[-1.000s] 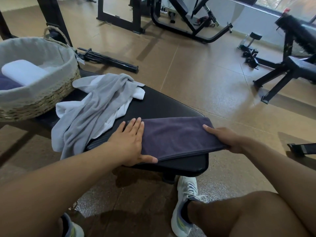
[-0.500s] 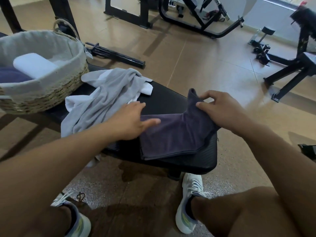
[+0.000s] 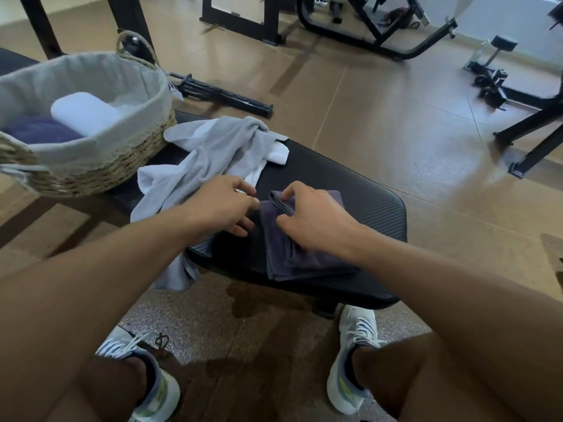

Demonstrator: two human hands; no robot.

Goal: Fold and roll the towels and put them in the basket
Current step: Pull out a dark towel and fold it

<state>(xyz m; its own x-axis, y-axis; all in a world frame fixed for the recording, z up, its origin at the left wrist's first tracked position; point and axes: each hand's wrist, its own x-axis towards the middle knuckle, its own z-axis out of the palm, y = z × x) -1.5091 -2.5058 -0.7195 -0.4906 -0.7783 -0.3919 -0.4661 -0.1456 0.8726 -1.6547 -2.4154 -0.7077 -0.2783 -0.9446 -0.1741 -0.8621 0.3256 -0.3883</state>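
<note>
On bench (image 3: 350, 184), right grip (image 3: 307, 217) pinches purple towel (image 3: 292, 254) fold.

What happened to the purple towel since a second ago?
The right hand lifted the far end of the purple towel and folded it over toward the left; it still pinches the top. The left hand came off it. The grey towels and basket stayed put.

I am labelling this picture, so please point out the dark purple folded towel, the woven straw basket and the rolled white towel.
Dark purple folded towel (image 3: 292, 254): head view, its flat near part.
Woven straw basket (image 3: 122, 161): head view, outer wall.
Rolled white towel (image 3: 85, 112): head view, its top.
</note>
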